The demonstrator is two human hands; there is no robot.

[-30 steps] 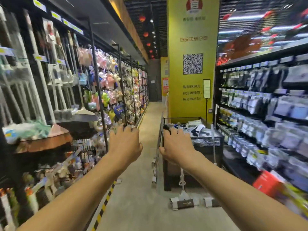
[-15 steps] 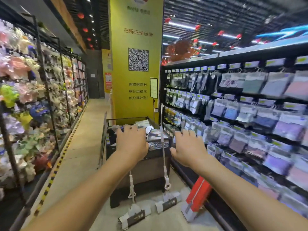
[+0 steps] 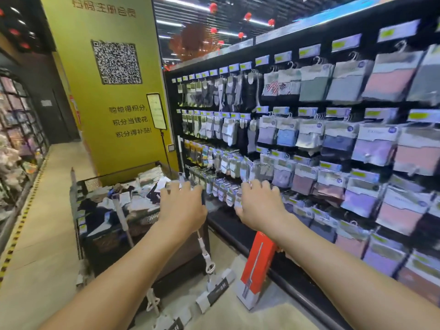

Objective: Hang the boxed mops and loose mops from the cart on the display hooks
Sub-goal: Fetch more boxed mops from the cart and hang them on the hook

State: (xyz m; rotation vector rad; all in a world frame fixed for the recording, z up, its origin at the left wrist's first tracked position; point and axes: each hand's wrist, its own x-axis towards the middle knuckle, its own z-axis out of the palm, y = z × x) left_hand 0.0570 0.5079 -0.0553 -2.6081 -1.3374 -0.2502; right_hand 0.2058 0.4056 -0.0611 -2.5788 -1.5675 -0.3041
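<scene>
Both arms are reaching forward; the left hand (image 3: 183, 207) is covering the handle of a loose mop (image 3: 209, 267) at the cart (image 3: 95, 248) corner, and I cannot tell whether it is gripping; the right hand (image 3: 260, 206) is hanging loosely curled, empty, above the boxed mop (image 3: 258, 265) leaning on the sock shelf (image 3: 309, 139); half a second ago that handle was standing between the hands; a yellow pillar (image 3: 107, 103) is rising behind the cart.

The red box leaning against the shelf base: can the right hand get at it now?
Probably yes. The red box stands on the floor under the right forearm, its top free, and the right hand holds nothing; it must only come down.
</scene>
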